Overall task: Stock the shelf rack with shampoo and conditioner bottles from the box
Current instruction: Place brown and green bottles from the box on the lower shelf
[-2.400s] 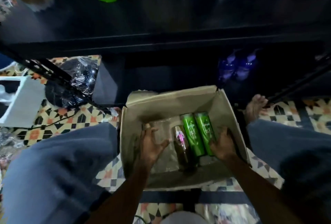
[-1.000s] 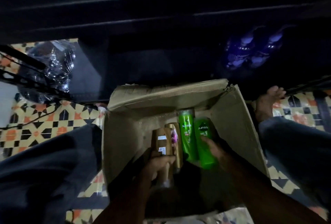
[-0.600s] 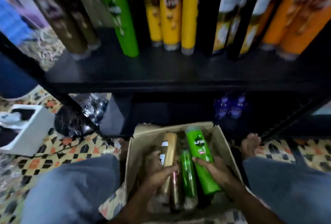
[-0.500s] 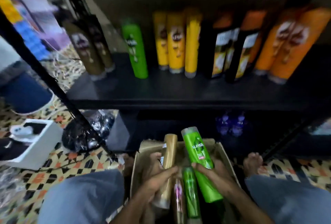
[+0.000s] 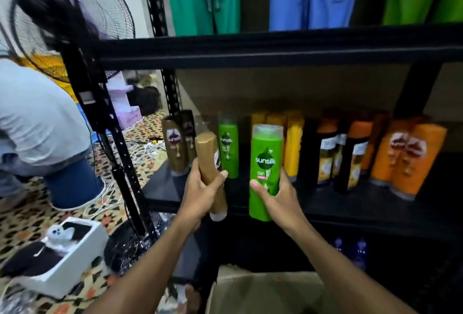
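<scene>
Plastic, rigid and glossy: judge both bottles moderately heavy (probably full) and slippery. Your left hand (image 5: 200,195) grips the brown bottle (image 5: 208,160) mid-body; your right hand (image 5: 279,197) grips the green bottle (image 5: 265,160) low down, both just in front of the shelf (image 5: 325,203). Hold bodies, never caps.

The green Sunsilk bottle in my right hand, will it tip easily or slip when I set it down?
Probably tippy: the green bottle is tall and narrow. Likely rigid, since the right hand grips it without visible denting. Its glossy plastic may be slippery.
</scene>
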Motion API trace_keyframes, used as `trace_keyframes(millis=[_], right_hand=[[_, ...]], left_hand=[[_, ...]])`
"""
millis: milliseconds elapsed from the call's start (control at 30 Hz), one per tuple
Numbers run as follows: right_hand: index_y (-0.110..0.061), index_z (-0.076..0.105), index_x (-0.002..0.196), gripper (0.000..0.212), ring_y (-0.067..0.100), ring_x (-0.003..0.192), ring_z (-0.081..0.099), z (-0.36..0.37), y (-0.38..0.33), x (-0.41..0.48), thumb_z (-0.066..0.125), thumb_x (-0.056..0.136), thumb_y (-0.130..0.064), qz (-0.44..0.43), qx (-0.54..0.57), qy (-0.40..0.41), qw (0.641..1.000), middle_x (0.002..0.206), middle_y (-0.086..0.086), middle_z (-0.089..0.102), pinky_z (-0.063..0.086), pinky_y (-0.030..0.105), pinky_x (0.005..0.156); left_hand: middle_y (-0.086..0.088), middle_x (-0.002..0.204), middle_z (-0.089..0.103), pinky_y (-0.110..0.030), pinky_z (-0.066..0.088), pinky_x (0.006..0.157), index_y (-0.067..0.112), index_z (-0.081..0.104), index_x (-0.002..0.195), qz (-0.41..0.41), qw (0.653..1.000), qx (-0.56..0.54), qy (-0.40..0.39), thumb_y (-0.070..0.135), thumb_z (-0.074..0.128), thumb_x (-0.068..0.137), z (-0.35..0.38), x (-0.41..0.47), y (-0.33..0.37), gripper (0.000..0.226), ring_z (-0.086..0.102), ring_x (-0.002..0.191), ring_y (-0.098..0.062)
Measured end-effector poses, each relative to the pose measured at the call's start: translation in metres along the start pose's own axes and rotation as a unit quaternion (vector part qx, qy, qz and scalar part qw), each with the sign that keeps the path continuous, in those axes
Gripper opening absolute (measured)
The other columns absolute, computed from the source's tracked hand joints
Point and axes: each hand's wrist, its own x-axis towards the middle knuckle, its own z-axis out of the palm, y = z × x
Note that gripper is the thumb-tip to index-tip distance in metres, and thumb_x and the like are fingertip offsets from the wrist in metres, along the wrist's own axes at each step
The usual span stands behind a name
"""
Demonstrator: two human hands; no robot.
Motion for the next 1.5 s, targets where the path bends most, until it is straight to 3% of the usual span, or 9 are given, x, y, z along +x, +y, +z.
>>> trace_keyframes(millis=[167, 400, 567, 667, 900, 1033, 1200, 1367, 1500], right_hand=[[-0.031, 0.023, 0.155, 0.081, 0.007, 0.122, 0.052, 0.028, 0.007, 0.035, 0.072, 0.091, -0.036, -0.01, 0.004, -0.002, 1.0, 0.134, -0.014, 0.054, 0.04, 0.031, 0.103], [-0.03, 0.017, 0.156, 0.078, 0.004, 0.115, 0.047, 0.047, 0.041, 0.058, 0.067, 0.096, -0.03, 0.013, 0.019, 0.012, 1.0, 0.123, -0.023, 0.05, 0.035, 0.025, 0.097], [-0.03, 0.014, 0.156, 0.083, 0.02, 0.127, 0.051, 0.065, 0.062, 0.079, 0.068, 0.094, -0.037, 0.023, -0.008, 0.065, 0.998, 0.141, -0.005, 0.051, 0.043, 0.042, 0.107], [-0.027, 0.007, 0.158, 0.094, 0.026, 0.136, 0.046, 0.074, 0.069, 0.094, 0.069, 0.091, -0.048, 0.035, -0.007, 0.077, 0.996, 0.153, 0.002, 0.044, 0.04, 0.051, 0.112], [-0.024, 0.008, 0.159, 0.092, 0.027, 0.139, 0.043, 0.085, 0.075, 0.123, 0.069, 0.092, -0.04, 0.041, -0.001, 0.09, 0.995, 0.156, 0.006, 0.041, 0.039, 0.044, 0.113], [-0.024, 0.004, 0.161, 0.092, 0.024, 0.142, 0.038, 0.093, 0.083, 0.124, 0.066, 0.095, -0.04, 0.051, -0.011, 0.068, 0.996, 0.16, 0.003, 0.034, 0.032, 0.034, 0.113], [-0.018, 0.012, 0.158, 0.081, 0.032, 0.137, 0.046, 0.099, 0.09, 0.126, 0.057, 0.097, -0.048, 0.043, -0.112, 0.025, 0.992, 0.154, 0.01, 0.043, 0.039, 0.043, 0.109], [-0.017, 0.008, 0.159, 0.077, 0.032, 0.14, 0.039, 0.103, 0.092, 0.125, 0.045, 0.102, -0.051, 0.049, -0.212, -0.013, 0.976, 0.154, 0.014, 0.04, 0.03, 0.041, 0.111], [-0.014, 0.02, 0.153, 0.071, 0.032, 0.132, 0.048, 0.104, 0.092, 0.124, 0.048, 0.1, -0.052, 0.023, -0.25, 0.022, 0.968, 0.144, 0.013, 0.052, 0.034, 0.043, 0.108]], left_hand=[[0.019, 0.117, 0.064, -0.034, 0.048, 0.101, 0.036, 0.048, 0.13, 0.021, 1.0, 0.02, 0.006, 0.024, 0.078, 0.089, -0.007, 0.042, -0.012, 0.052, 0.061, 0.112, 0.0], [0.019, 0.123, 0.063, -0.031, 0.046, 0.104, 0.034, 0.044, 0.14, 0.013, 0.999, 0.042, 0.005, 0.024, 0.073, 0.093, -0.02, 0.068, -0.056, 0.056, 0.058, 0.113, 0.009], [0.012, 0.109, 0.064, -0.015, 0.049, 0.081, 0.026, 0.035, 0.144, 0.058, 0.995, 0.071, 0.045, 0.021, 0.067, 0.098, -0.014, 0.061, -0.077, 0.057, 0.063, 0.096, 0.005], [0.003, 0.11, 0.067, -0.012, 0.05, 0.079, 0.023, 0.036, 0.145, 0.069, 0.991, 0.071, 0.088, 0.019, 0.068, 0.097, -0.005, 0.064, -0.083, 0.058, 0.065, 0.096, -0.004], [-0.003, 0.118, 0.067, -0.03, 0.056, 0.086, 0.028, 0.035, 0.146, 0.086, 0.987, 0.064, 0.121, 0.017, 0.068, 0.096, 0.004, 0.065, -0.09, 0.062, 0.066, 0.101, -0.014], [-0.006, 0.122, 0.065, -0.029, 0.054, 0.089, 0.025, 0.035, 0.148, 0.085, 0.986, 0.056, 0.128, 0.013, 0.069, 0.095, 0.005, 0.065, -0.093, 0.064, 0.065, 0.105, -0.015], [-0.01, 0.124, 0.063, -0.034, 0.055, 0.089, 0.026, 0.032, 0.149, 0.083, 0.986, 0.059, 0.129, 0.015, 0.068, 0.095, 0.007, 0.066, -0.097, 0.066, 0.064, 0.106, -0.02], [-0.011, 0.126, 0.063, -0.034, 0.055, 0.09, 0.024, 0.031, 0.15, 0.079, 0.987, 0.068, 0.126, 0.016, 0.069, 0.095, 0.006, 0.066, -0.099, 0.067, 0.064, 0.108, -0.022], [-0.009, 0.127, 0.063, -0.033, 0.055, 0.091, 0.024, 0.03, 0.151, 0.076, 0.987, 0.074, 0.121, 0.016, 0.069, 0.095, 0.005, 0.066, -0.1, 0.068, 0.065, 0.108, -0.019]])
